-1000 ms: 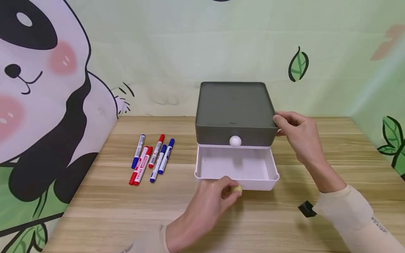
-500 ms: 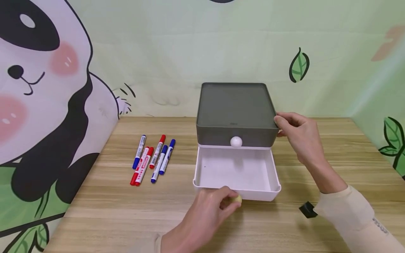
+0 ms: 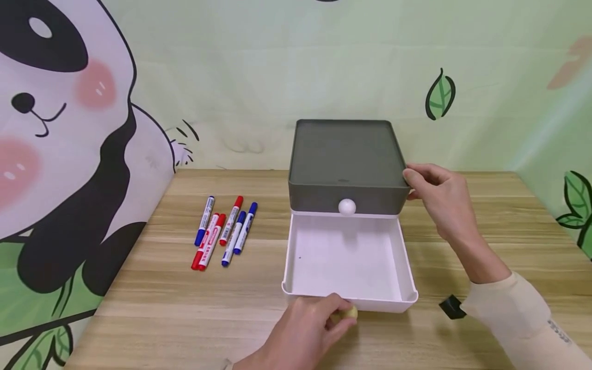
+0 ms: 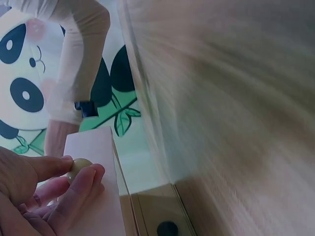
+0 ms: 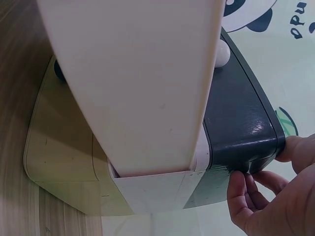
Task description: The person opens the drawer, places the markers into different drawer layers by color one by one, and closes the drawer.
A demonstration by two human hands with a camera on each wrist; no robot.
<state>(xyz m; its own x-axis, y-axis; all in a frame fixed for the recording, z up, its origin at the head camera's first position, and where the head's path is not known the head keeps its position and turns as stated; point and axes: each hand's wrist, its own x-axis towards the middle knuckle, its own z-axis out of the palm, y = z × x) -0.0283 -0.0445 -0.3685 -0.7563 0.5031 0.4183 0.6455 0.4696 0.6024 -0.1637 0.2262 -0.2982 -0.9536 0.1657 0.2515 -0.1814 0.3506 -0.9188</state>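
Letters "OPU" show on the green wall sheet (image 5: 300,24); print on the markers (image 3: 224,232) and sleeve (image 3: 555,331) is too small to read.

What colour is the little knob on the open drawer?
Pale yellow knob, pinched by the left hand; the head view shows it best.

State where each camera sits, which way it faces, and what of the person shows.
Head: above the table, facing forward and down at the grey drawer box; left hand and right hand show.
Left wrist: beside the palm; fingers pinch the knob of the white drawer.
Right wrist: sideways at the box; fingers grip its corner.
All three views share the drawer.
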